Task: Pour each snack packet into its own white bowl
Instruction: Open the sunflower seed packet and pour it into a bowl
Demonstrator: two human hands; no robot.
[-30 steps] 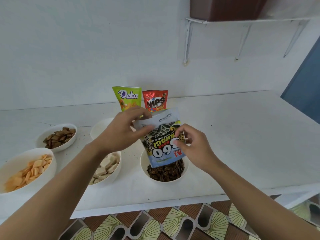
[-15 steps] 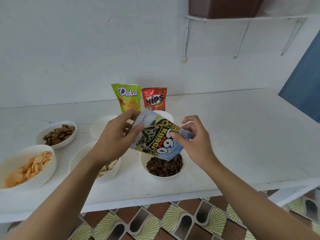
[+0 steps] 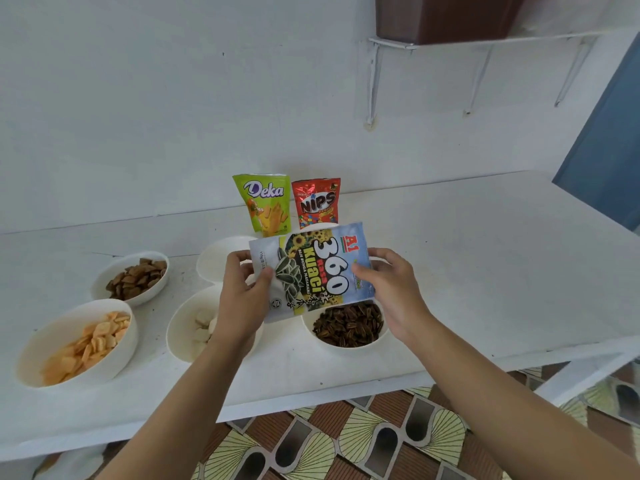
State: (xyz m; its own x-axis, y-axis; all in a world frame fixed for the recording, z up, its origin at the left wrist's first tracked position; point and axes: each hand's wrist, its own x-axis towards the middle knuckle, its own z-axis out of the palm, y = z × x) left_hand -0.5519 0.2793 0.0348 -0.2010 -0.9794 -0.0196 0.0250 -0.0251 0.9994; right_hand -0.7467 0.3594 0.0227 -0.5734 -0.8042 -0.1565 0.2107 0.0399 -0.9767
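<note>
Here both hands clamp the sunflower seed packet [image 3: 311, 271]: the left hand [image 3: 239, 299] pinches its lower left end with the thumb on the printed face, and the right hand [image 3: 391, 292] pinches the right end the same way. The packet is held in the air, turned sideways, just above the seed bowl [image 3: 346, 349], which has dark striped seeds in it.

The bowl stands near the front edge of a white table [image 3: 485, 271]. Left of it is a bowl of pale pieces [image 3: 183, 327], then a bowl of orange crackers [image 3: 45, 337], and behind that a bowl of brown pieces [image 3: 114, 271]. A bare white bowl [image 3: 218, 258] sits behind the left hand. At the back a green Deka packet [image 3: 265, 206] and a red Nips packet [image 3: 317, 204] stand upright, side by side.

A white wall [image 3: 138, 98] backs the table, with a bracketed shelf [image 3: 485, 39] carrying a brown box [image 3: 443, 15]. A blue panel [image 3: 609, 161] is at the right edge, and a patterned floor [image 3: 346, 441] lies below.

The left hand covers most of the pale pieces. The packet hides the fingers behind it, and whether its mouth is open cannot be seen. The box is cut off at the top.
</note>
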